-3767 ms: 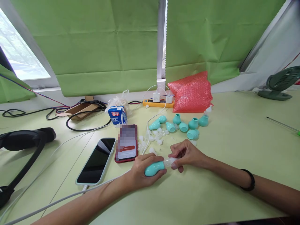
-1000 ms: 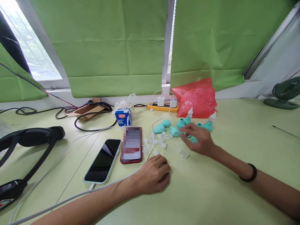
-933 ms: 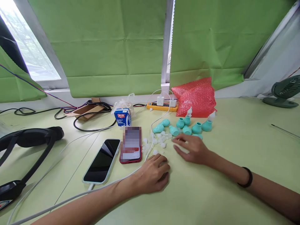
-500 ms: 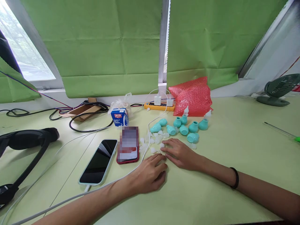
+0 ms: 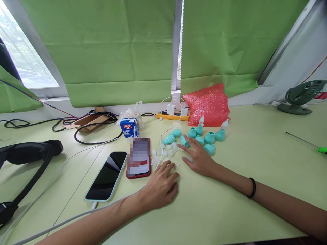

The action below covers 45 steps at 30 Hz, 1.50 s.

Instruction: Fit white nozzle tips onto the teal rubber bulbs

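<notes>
My right hand [image 5: 198,157] is open, fingers spread, reaching over the near edge of a group of small teal squeeze bulbs [image 5: 209,137]. Its fingertips are beside one teal bulb [image 5: 184,141], though contact cannot be made out. Two bulbs carry clear pointed tips [image 5: 224,124]; others show open necks. My left hand [image 5: 163,183] rests on the table with loosely bent fingers apart and nothing visible in them. Just beyond its fingertips lie several small translucent white plastic pieces [image 5: 170,151]. A white cable [image 5: 161,153] runs past these pieces and under my left hand.
Left of the hands lie a red-cased phone [image 5: 139,170] and a black-screened phone [image 5: 107,177]. Behind are a milk carton [image 5: 130,128], an orange power strip [image 5: 163,116] and a red bubble-wrap bag [image 5: 209,107]. A screwdriver [image 5: 304,140] and a fan [image 5: 297,98] are at right.
My right hand has moved forward from the white pieces to the teal bulbs, and its fingers have spread. My left hand has shifted slightly left, apart from the right one.
</notes>
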Available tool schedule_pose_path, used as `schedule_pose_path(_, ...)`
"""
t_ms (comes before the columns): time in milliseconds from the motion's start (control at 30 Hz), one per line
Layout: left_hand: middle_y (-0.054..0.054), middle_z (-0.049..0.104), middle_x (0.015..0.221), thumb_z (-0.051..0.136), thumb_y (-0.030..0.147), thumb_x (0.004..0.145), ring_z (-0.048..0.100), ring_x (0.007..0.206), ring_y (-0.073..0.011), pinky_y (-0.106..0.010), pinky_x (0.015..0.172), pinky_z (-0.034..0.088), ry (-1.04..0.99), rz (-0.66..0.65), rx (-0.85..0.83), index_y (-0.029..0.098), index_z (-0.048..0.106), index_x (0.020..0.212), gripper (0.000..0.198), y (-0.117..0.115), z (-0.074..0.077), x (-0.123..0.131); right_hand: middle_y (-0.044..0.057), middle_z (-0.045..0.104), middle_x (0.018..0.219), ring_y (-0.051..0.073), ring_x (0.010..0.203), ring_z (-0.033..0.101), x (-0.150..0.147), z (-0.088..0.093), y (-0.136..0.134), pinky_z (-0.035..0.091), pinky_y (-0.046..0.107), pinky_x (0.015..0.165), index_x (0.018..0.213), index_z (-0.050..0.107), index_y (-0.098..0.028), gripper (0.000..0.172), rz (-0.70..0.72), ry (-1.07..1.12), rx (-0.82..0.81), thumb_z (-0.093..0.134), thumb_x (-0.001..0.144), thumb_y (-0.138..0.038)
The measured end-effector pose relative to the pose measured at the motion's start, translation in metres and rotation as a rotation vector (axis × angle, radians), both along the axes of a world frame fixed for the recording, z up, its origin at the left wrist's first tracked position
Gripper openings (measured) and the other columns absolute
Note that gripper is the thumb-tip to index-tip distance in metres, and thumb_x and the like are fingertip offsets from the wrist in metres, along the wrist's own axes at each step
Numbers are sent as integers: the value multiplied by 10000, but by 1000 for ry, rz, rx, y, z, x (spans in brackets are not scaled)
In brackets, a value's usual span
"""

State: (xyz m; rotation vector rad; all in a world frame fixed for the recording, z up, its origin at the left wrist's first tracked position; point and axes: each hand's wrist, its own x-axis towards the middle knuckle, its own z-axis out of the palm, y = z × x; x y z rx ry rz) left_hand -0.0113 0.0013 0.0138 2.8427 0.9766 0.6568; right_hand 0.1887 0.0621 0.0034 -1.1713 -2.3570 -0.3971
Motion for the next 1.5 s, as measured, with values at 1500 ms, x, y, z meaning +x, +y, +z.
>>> schedule_pose_path(1500,-76,584,800,346,60,814,552,738,-147,-245,629,476,-241,-14,59,124,513,900,199,5,-7,-3,50,564,749,161,612,479,18,34,-6,286,274,538,807,563,-159,222,151,-236,-207,483,606,-208)
